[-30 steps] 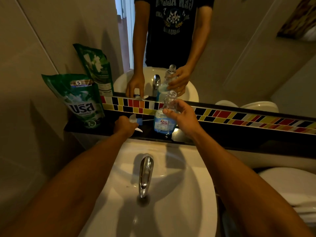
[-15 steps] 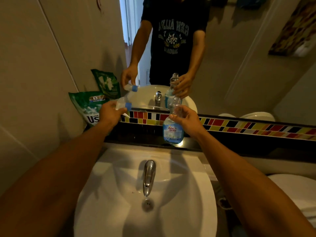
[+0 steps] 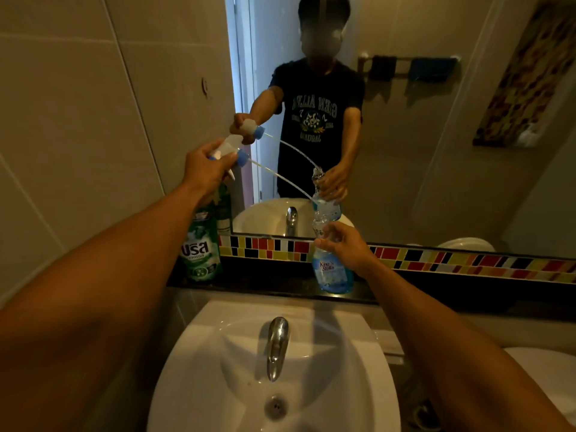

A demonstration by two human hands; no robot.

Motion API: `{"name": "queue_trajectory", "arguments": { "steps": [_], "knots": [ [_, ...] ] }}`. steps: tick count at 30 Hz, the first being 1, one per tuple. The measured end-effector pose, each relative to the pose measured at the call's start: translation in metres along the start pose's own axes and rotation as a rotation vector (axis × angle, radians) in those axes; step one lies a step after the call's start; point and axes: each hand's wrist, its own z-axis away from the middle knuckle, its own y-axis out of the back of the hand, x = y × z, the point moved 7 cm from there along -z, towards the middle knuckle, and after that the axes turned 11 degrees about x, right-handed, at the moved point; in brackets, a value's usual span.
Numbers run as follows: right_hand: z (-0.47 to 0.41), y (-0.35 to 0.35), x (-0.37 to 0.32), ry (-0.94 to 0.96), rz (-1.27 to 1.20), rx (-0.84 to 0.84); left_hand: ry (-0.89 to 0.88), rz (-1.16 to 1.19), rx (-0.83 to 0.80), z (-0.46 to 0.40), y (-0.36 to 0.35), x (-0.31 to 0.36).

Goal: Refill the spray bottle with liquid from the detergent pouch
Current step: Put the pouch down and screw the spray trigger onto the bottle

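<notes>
A clear spray bottle [image 3: 332, 271] with a blue label stands on the dark ledge behind the sink, its neck uncapped. My right hand [image 3: 344, 244] grips it around the upper part. My left hand [image 3: 207, 168] holds the white and blue sprayer head [image 3: 232, 148] raised high at the left. Its thin dip tube [image 3: 280, 179] slants down to the bottle's mouth, where the tube's tip sits. The green detergent pouch [image 3: 202, 251] leans against the wall on the ledge, partly hidden by my left forearm.
A white sink [image 3: 358, 363] with a chrome tap [image 3: 277, 344] lies below the ledge. A mirror [image 3: 405, 120] above a multicoloured tile strip [image 3: 452, 260] reflects the person and the bottle. A toilet [image 3: 548, 375] stands at the right.
My left hand has lifted the sprayer head from the ledge up and to the left, and its dip tube now stretches to the bottle's mouth. The right hand has kept its hold on the bottle.
</notes>
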Motion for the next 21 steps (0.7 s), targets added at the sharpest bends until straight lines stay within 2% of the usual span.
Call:
{"name": "queue_trajectory", "arguments": {
  "steps": [8, 21],
  "knots": [
    [0.007, 0.018, -0.008, -0.001, 0.041, 0.041, -0.094, 0.006, -0.076, -0.003, -0.014, 0.035],
    [0.013, 0.033, -0.008, 0.023, 0.088, 0.033, -0.1, 0.034, -0.096, 0.007, -0.022, 0.04]
  ]
}}
